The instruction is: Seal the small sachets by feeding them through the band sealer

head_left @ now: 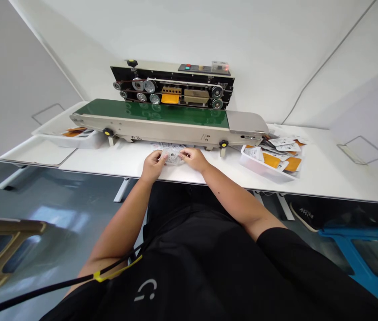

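Close to the table's front edge, my left hand and my right hand pinch a small printed sachet from either side. The sachet is pale with grey print. Its left edge lies under my left thumb, and my right fingertips close on its right edge. More printed packaging shows just behind it, below the machine, but I cannot make out how many pieces. Behind my hands stands a band sealer with a green conveyor belt. An orange packet sits at its sealing rollers.
At the right, a white bin overflows with orange and printed sachets. Another white bin at the left holds several packets. A blue stool and a person's shoe are below right; a tan stool stands left.
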Action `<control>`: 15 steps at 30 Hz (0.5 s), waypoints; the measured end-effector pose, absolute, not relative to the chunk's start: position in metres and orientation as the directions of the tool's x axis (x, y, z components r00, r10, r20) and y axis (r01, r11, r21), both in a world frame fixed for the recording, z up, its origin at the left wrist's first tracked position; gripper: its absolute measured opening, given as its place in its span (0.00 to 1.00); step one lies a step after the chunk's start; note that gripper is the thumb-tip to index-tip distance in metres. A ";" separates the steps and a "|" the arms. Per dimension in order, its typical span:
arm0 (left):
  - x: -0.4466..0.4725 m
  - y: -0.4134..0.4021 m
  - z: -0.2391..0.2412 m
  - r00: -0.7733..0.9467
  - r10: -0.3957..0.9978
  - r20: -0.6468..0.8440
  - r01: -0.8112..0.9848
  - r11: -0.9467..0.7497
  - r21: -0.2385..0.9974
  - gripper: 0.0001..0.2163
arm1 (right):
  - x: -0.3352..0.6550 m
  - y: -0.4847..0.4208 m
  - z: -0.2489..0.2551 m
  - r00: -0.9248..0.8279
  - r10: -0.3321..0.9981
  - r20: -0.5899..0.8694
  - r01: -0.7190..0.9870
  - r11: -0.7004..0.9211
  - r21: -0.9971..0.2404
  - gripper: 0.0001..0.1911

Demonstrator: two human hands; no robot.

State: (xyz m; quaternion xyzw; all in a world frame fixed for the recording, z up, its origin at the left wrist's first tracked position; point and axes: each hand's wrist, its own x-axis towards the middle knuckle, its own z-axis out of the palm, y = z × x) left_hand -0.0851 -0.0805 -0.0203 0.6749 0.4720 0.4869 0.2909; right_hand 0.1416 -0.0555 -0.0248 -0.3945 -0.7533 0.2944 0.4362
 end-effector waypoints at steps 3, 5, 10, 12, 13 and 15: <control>-0.085 -0.081 -0.023 0.045 0.939 0.342 0.350 -0.335 0.875 0.16 | 0.142 -0.053 -0.029 -0.260 0.890 0.374 0.261 0.437 -0.861 0.15; -0.085 -0.081 -0.024 0.015 0.944 0.330 0.324 -0.317 0.891 0.17 | 0.142 -0.051 -0.032 -0.238 0.910 0.339 0.206 0.389 -0.898 0.16; -0.083 -0.080 -0.024 -0.014 0.947 0.321 0.292 -0.303 0.907 0.17 | 0.142 -0.058 -0.026 -0.204 0.929 0.307 0.211 0.348 -0.913 0.12; -0.081 -0.080 -0.024 -0.018 0.946 0.323 0.298 -0.303 0.905 0.17 | 0.144 -0.064 -0.016 -0.221 0.915 0.337 0.281 0.391 -0.877 0.09; -0.081 -0.080 -0.024 -0.023 0.947 0.321 0.283 -0.302 0.910 0.16 | 0.146 -0.065 -0.009 -0.236 0.905 0.354 0.305 0.415 -0.857 0.08; -0.080 -0.080 -0.024 -0.030 0.947 0.319 0.223 -0.305 0.926 0.14 | 0.157 -0.061 0.010 -0.218 0.889 0.402 0.301 0.453 -0.839 0.08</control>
